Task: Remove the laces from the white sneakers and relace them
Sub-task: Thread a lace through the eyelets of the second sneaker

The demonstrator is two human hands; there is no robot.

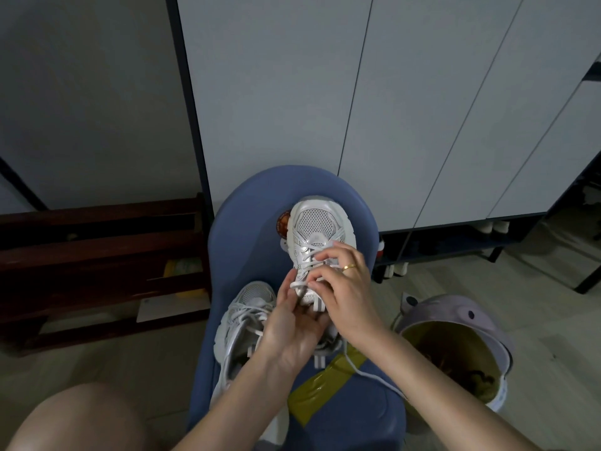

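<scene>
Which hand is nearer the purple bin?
Right. The right hand works the laces on the upper sneaker, on the side toward the bin; the left hand sits farther left.

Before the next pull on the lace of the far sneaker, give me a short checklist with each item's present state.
1. Far sneaker rests on the blue seat: ok.
2. Left hand steadies the shoe from below at its near end: ok.
3. Right hand has its fingertips on the lace at the eyelets: ok; whether it pinches the lace, cannot tell.
4. Loose lace end trails free over the seat toward the right arm, no visible snag: ok.
5. Near sneaker lies beside the left hand, still laced, out of the way: ok.
6. Which eyelet comes next: cannot tell, fingers cover it.
</scene>
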